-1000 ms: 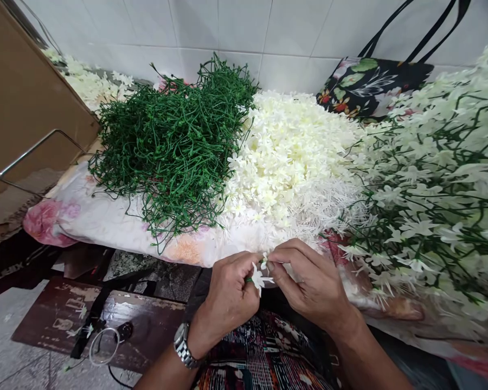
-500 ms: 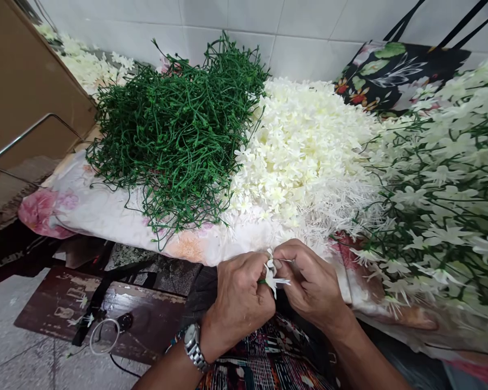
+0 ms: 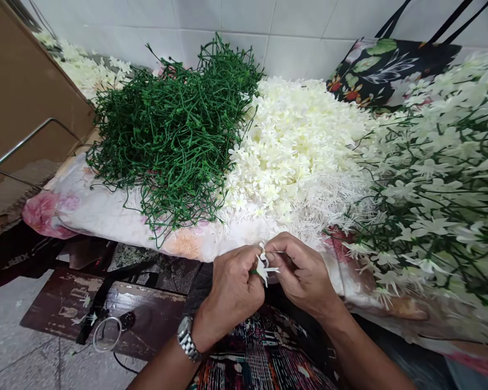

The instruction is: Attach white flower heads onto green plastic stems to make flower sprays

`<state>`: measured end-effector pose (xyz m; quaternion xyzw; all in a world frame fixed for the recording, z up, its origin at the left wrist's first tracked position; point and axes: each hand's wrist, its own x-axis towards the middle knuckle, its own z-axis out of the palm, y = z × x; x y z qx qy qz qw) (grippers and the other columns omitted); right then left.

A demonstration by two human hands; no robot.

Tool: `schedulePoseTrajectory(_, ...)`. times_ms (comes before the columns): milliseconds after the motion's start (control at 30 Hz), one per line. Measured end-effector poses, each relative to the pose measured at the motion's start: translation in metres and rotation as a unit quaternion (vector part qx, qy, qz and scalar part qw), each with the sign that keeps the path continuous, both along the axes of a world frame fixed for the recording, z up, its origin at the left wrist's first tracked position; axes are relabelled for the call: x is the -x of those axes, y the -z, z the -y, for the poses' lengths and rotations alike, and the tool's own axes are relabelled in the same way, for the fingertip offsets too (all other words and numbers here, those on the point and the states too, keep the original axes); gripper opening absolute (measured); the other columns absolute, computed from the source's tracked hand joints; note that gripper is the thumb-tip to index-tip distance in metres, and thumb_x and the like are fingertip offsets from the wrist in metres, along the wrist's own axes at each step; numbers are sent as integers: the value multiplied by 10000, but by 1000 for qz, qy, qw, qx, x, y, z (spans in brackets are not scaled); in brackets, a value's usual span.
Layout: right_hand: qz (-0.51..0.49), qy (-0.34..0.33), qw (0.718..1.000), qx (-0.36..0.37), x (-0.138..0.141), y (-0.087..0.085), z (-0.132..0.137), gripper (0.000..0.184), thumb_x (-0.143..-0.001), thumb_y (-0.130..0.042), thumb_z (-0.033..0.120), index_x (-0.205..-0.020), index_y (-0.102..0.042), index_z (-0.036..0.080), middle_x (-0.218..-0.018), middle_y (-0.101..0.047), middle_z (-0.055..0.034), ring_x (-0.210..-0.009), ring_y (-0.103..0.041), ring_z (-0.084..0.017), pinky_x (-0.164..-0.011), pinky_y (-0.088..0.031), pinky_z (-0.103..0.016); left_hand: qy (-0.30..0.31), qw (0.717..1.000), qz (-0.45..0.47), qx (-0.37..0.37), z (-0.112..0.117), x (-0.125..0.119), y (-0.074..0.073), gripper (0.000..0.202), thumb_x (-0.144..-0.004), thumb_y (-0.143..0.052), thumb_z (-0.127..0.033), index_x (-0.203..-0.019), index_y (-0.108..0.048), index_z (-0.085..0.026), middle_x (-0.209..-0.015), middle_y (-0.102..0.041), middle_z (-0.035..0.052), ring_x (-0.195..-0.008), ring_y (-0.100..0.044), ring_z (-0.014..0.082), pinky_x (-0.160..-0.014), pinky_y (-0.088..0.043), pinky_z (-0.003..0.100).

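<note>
My left hand [image 3: 231, 290], with a metal watch on the wrist, is closed in a pinch round a short green stem that carries a small white flower [image 3: 263, 268]. My right hand [image 3: 303, 273] is closed too, its fingertips pinching a tiny white blossom against the top of that stem. Both hands meet low in the middle of the view, just in front of a flowered cloth [image 3: 85, 208]. On the cloth lie a heap of bare green stems [image 3: 173, 130] at the left and a heap of loose white flowers [image 3: 299, 146] in the middle.
Finished sprays of white flowers on green stems [image 3: 443, 184] fill the right side. A dark floral bag [image 3: 384, 67] leans on the tiled wall. A cardboard box [image 3: 20, 103] stands at the left. A dark board [image 3: 101, 317] with a ring lies on the floor.
My hands stay joined on the flower stem, with small finger shifts. The view has drifted slightly, so the hands sit a little higher in the frame.
</note>
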<state>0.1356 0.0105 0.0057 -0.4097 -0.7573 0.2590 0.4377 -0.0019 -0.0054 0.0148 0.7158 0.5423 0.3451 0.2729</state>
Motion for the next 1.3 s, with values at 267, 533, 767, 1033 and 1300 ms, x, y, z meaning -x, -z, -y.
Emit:
schedulePoseTrajectory(267,-59,9,989,138,-5,-4,-2,138,-849,-525,223,-732,-578,173,-605,-556,18,-532,-515,-94,-473,-409,-192,-9,995,77,67,4,9,-7,417,-574,-414,5,-843,-675,-178,-679,-648,12,-581,-510,141,-568,-389,231)
schedulePoseTrajectory(533,-71,19,987,144,-2,-10,0,138,-826,-524,212,-705,-574,166,-572,-546,20,-505,-488,-85,-438,-373,-182,-45,953,254,162,1,4,-6,151,-591,-463,-92,-589,-598,-160,-515,-498,-37,-512,-410,103,-505,-345,203)
schedulePoseTrajectory(767,-60,24,988,142,1,-11,-2,162,-844,-494,215,-698,-552,170,-577,-532,25,-500,-470,-80,-438,-367,-186,-64,907,349,226,-4,1,-4,120,-640,-521,-199,-525,-513,-166,-455,-420,-60,-424,-293,63,-425,-261,194)
schedulePoseTrajectory(1033,-12,32,998,61,8,-11,-4,145,-852,-478,176,-719,-537,178,-591,-535,27,-495,-463,-80,-453,-372,-193,-94,873,412,244,-2,0,10,208,-671,-577,-220,-498,-477,-163,-455,-397,-69,-416,-248,47,-406,-213,190)
schedulePoseTrajectory(1300,-6,34,999,-18,15,-3,-3,120,-852,-468,137,-754,-515,188,-638,-548,17,-542,-518,-88,-506,-426,-186,-131,856,441,235,0,-2,11,201,-670,-587,-220,-506,-486,-161,-425,-380,-79,-407,-259,45,-399,-217,182)
